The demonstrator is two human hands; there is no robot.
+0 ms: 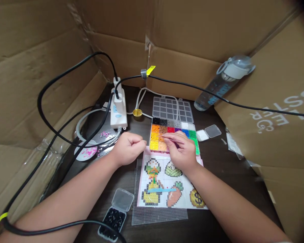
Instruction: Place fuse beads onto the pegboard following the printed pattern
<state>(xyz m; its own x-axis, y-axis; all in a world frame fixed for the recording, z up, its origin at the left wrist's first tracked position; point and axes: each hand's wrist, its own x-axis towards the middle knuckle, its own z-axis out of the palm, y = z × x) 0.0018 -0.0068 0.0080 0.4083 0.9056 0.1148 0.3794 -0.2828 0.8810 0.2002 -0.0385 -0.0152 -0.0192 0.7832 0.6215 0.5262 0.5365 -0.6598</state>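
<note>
My right hand (181, 151) pinches thin metal tweezers (171, 139), their tip reaching left into the orange section of an open bead box (172, 135) with many coloured compartments. My left hand (128, 147) rests as a loose fist on the dark table just left of the box; nothing shows in it. In front of both hands lies a pixel pattern sheet (167, 184) on a clear pegboard (159, 213), with a partly beaded duck figure (152, 184) on it.
A small open case of black beads (114, 217) sits front left. A power strip (118, 104) with black cables, a gold lid (137, 112), a water bottle (221, 84) and a small white container (207, 133) stand further back. Cardboard walls surround the table.
</note>
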